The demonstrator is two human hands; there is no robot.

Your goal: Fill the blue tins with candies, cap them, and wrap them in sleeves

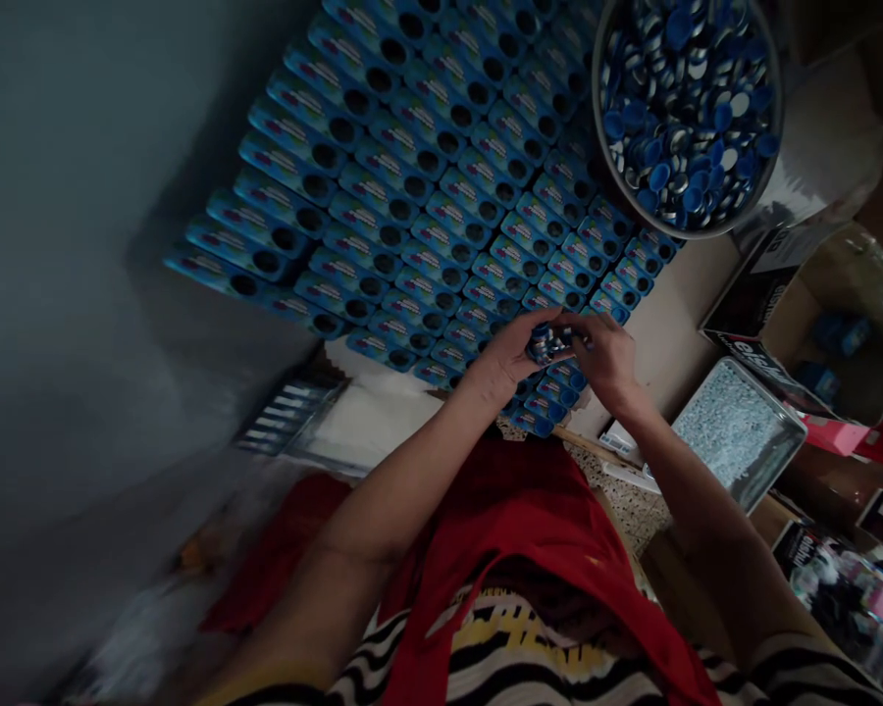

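My left hand [513, 345] is cupped around several small blue-and-silver caps [542, 343]. My right hand [607, 355] meets it from the right, its fingers closed in a pinch at the caps, with a bit of blue at the fingertips. Both hands are above the near rows of blue printed packs [441, 230], which lie side by side, many with a dark round hole at one end. Some packs near the right edge show blue in that spot. Beyond my hands, a round metal bowl [597, 118] holds many similar loose blue-and-silver caps.
At right, a metal tray [795, 431] holds pale blue granules. Behind it stands an open cardboard box [769, 358] with blue things inside. A grey wall [80, 196] borders the left. A white sheet-like stack [368, 427] lies near the table's left front.
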